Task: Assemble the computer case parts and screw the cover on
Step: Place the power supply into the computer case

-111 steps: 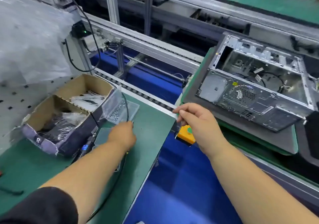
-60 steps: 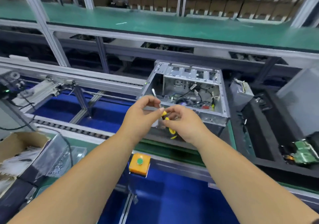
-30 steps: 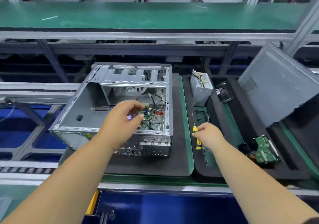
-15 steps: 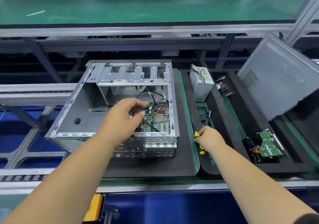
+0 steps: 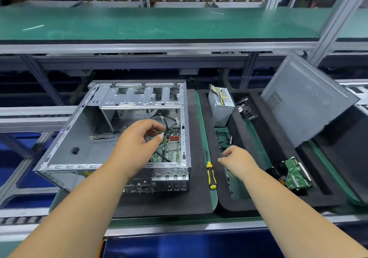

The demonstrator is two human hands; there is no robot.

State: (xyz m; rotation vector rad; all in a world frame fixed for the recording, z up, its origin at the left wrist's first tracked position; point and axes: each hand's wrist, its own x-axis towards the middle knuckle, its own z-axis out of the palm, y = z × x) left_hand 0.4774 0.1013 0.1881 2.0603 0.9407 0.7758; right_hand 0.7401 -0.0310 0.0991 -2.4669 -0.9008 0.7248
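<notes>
Reaching into the open computer case [image 5: 111, 138], the left hand [image 5: 135, 148] pinches something small between thumb and forefinger above the motherboard [image 5: 171, 148]; what it is I cannot tell, though a screw seems likely. The right hand [image 5: 238, 161] hovers with fingers loosely curled, its grip holding nothing. The yellow-and-black screwdriver [image 5: 210, 175] lies on the black foam mat [image 5: 199, 198] just beside the case's right wall, at about eight o'clock from the right hand and near it, its long axis running roughly twelve to six with the handle toward six. The right hand is plainly the nearer one for taking it. The side cover [image 5: 306, 100] leans tilted at two o'clock, well apart from the case, so fitting it is probably a later step.
</notes>
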